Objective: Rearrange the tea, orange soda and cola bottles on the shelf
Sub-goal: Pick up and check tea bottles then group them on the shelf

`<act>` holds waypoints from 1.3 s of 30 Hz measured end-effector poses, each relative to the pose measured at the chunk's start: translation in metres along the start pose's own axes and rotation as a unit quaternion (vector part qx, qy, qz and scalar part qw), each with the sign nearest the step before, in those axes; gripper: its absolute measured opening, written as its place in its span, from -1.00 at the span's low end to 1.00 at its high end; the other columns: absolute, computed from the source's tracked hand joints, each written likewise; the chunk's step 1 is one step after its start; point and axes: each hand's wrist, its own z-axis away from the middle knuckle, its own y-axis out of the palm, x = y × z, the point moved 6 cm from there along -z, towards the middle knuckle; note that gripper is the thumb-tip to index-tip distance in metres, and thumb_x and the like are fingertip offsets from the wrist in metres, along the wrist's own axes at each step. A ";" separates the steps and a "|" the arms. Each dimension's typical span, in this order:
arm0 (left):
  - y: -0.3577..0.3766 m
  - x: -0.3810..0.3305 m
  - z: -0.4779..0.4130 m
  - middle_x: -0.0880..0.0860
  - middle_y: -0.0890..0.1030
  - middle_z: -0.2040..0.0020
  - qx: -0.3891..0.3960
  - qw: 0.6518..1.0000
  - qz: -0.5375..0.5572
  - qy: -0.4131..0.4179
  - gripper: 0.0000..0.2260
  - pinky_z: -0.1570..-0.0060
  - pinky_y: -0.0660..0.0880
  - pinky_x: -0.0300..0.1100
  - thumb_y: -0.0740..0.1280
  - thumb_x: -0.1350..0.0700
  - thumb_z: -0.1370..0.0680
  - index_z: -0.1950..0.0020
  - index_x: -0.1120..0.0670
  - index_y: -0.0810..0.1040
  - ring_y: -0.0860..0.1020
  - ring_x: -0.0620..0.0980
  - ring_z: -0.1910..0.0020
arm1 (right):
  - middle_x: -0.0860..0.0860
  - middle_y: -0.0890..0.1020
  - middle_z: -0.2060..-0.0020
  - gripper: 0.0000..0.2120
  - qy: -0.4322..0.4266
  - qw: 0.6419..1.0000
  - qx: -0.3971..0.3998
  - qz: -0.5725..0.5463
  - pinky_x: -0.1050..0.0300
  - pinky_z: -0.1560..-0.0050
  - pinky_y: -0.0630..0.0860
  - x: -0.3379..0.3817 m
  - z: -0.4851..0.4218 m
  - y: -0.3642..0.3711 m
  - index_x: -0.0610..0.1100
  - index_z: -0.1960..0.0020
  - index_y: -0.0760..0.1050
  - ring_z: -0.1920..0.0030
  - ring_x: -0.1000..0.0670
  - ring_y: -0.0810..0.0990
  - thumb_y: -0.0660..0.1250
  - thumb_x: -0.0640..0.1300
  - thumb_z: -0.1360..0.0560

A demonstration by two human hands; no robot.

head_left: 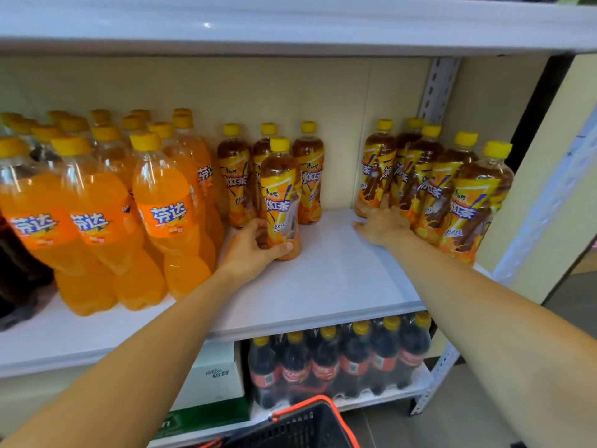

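My left hand grips the base of an upright iced tea bottle with a yellow cap, standing in front of three more tea bottles. My right hand lies flat on the white shelf, fingers against the base of the leftmost bottle in a row of several tea bottles at the right. Several orange soda bottles fill the left of the shelf. Dark cola bottles show at the far left edge.
A bare stretch of shelf lies between the two tea groups. Below, a shrink-wrapped pack of cola sits beside a white carton. A black basket with orange rim is at the bottom. A metal upright stands at the right.
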 end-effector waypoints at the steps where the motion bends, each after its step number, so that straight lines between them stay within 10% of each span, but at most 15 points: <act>1: 0.001 -0.002 0.001 0.01 0.60 -0.25 0.011 1.000 0.013 0.008 -0.43 0.02 0.48 -0.52 0.57 0.13 -0.47 -0.42 0.12 0.43 0.57 -0.12 -0.15 | -0.25 -0.08 -0.63 -0.40 0.002 1.000 0.007 -0.013 -0.19 -0.49 0.26 0.000 0.000 0.000 0.28 -0.61 -0.01 -0.54 -0.39 0.16 0.12 0.27 -0.64; 5: 0.000 -0.012 0.005 -0.01 0.62 -0.28 0.041 0.998 0.049 0.027 -0.43 -0.05 0.47 -0.52 0.52 0.20 -0.51 -0.48 0.10 0.44 0.58 -0.37 -0.11 | -0.16 0.11 -0.63 -0.35 -0.027 0.982 0.007 -0.189 -0.05 -0.56 0.17 0.004 0.021 -0.004 0.15 -0.63 0.13 -0.59 -0.29 0.15 0.28 0.17 -0.61; 11: 0.008 -0.029 0.038 -0.15 0.70 -0.16 0.099 0.984 0.145 -0.005 -0.59 -0.06 0.56 -0.33 0.49 0.20 -0.53 -0.33 -0.06 0.53 0.65 -0.24 -0.12 | -0.07 0.60 -0.31 -0.53 -0.074 0.833 0.046 -0.547 0.26 -0.02 0.51 0.045 0.108 -0.020 -0.10 -0.41 0.52 -0.31 -0.02 0.55 0.49 -0.09 -0.53; 16: 0.015 -0.053 0.089 -0.02 0.74 0.04 0.098 0.981 0.168 -0.025 -0.74 0.10 0.55 -0.36 0.49 0.16 -0.53 -0.21 0.04 0.63 0.66 -0.17 0.08 | -0.08 0.69 -0.15 -0.70 -0.085 0.699 0.130 -0.698 -0.11 -0.30 0.50 0.072 0.179 -0.027 -0.10 -0.32 0.56 -0.14 -0.09 0.66 0.37 -0.11 -0.60; 22: 0.019 -0.075 0.148 0.00 0.62 0.09 0.081 0.984 0.154 -0.028 -0.67 0.27 0.56 -0.32 0.54 0.09 -0.49 -0.22 -0.15 0.63 0.65 -0.07 0.16 | -0.13 0.69 -0.20 -0.73 -0.040 0.568 0.179 -0.802 -0.07 -0.20 0.62 0.069 0.233 -0.003 -0.06 -0.29 0.60 -0.12 -0.11 0.70 0.34 -0.04 -0.62; 30: 0.021 -0.064 0.193 -0.04 0.65 -0.30 0.104 0.957 0.265 -0.047 -0.39 -0.14 0.62 -0.02 0.50 0.01 -0.46 -0.50 -0.13 0.45 0.64 0.04 -0.24 | -0.24 0.62 -0.28 -0.68 -0.008 0.524 0.201 -0.828 -0.28 -0.34 0.50 0.073 0.258 0.014 -0.18 -0.33 0.53 -0.32 -0.28 0.57 0.26 -0.04 -0.66; 39: 0.020 -0.056 0.201 0.08 0.64 -0.22 0.069 0.967 0.240 -0.053 -0.48 -0.04 0.62 -0.14 0.56 0.04 -0.43 -0.38 -0.03 0.56 0.67 0.01 -0.13 | -0.20 0.69 -0.16 -0.44 -0.001 0.494 0.192 -0.848 -0.12 -0.10 0.65 0.073 0.259 0.013 -0.17 -0.38 0.50 -0.18 -0.19 0.68 0.43 0.09 -0.49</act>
